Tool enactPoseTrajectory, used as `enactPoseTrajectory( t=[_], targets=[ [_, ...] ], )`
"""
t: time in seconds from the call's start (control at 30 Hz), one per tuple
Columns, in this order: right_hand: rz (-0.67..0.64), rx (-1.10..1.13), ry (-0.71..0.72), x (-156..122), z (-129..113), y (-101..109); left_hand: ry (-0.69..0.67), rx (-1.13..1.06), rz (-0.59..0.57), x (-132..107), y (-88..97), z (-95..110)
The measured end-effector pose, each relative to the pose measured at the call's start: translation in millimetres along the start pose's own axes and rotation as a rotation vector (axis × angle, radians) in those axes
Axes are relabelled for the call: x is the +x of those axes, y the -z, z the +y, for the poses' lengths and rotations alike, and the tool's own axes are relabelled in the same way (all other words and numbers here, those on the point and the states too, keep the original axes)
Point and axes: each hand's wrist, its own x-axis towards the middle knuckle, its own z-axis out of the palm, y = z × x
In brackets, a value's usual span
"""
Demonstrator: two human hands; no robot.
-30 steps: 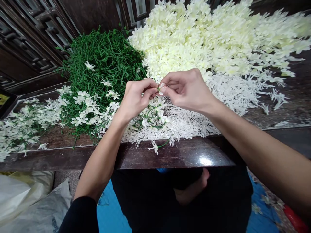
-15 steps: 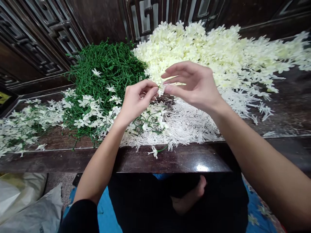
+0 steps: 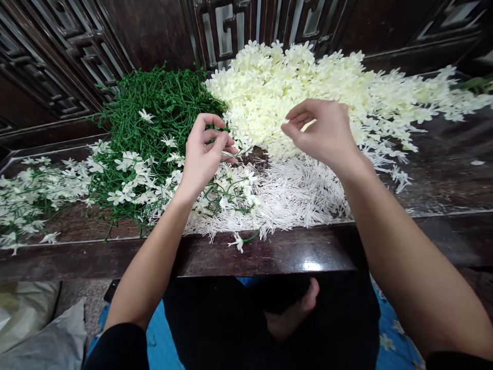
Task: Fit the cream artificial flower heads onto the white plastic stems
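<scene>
My left hand (image 3: pixel 206 149) is raised beside the green stem pile (image 3: pixel 165 97), its fingers loosely curled and apart. By its fingertips is a thin green stem (image 3: pixel 243 151); I cannot tell whether they touch. My right hand (image 3: pixel 321 131) hovers over a heap of pale yellow-white artificial flower heads (image 3: pixel 265 92). Its thumb and fingertips are pinched together, and anything between them is too small to make out. Below the hands lies a layer of thin white stamen-like pieces (image 3: pixel 304 190). White flowers on green stems (image 3: pixel 231 192) are gathered on its left part.
More stemmed white flowers (image 3: pixel 50 190) spread along the left of the dark wooden bench (image 3: pixel 277 257). One stemmed flower (image 3: pixel 238 241) lies at its front edge. Carved wooden panels (image 3: pixel 227 31) rise behind. Pale sacks (image 3: pixel 46 329) stand on the floor at lower left.
The hands have moved apart: the right went right, over the flower heap, and its fingers closed to a pinch. The left loosened its pinch on the small white flower. The view shifted slightly.
</scene>
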Motion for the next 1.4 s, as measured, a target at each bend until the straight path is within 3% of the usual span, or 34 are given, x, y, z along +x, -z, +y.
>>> enactPoseTrajectory(
  t=[0.1, 0.17, 0.27, 0.4, 0.57, 0.67, 0.8, 1.1, 1.23, 1.4],
  targets=[
    [-0.284, -0.211, 0.014, -3, 10, -2, 0.04, -0.064, 0.007, 2, -0.1, -1],
    [-0.333, -0.251, 0.047, -5, 12, -5, 0.057, -0.08, 0.003, 2, -1.0, -1],
    [-0.279, -0.223, 0.089, -6, 8, -8, 0.054, -0.027, -0.008, 2, -2.8, -2],
    [-0.169, 0.077, 0.122, -4, -5, -2, 0.048, 0.069, -0.027, -1, -4.5, 2],
    [-0.339, 0.596, 0.146, -8, -17, -1, 0.016, 0.055, -0.042, -4, -5.8, 13],
    [-0.41, 0.703, 0.136, -12, -20, -8, -0.003, -0.007, -0.071, -3, -7.0, 15],
    [-0.375, 0.696, 0.119, -16, -20, -16, 0.0, -0.059, -0.068, -3, -8.2, 13],
    [-0.329, 0.504, 0.126, -15, -17, -24, -0.028, 0.065, -0.041, -3, -9.0, 11],
    [-0.333, 0.125, 0.171, -16, -14, -27, 0.025, 0.083, -0.005, -2, -7.1, 14],
    [-0.445, -0.341, 0.281, -18, -6, -31, 0.084, 0.076, -0.001, -2, -6.2, 18]
  ],
)
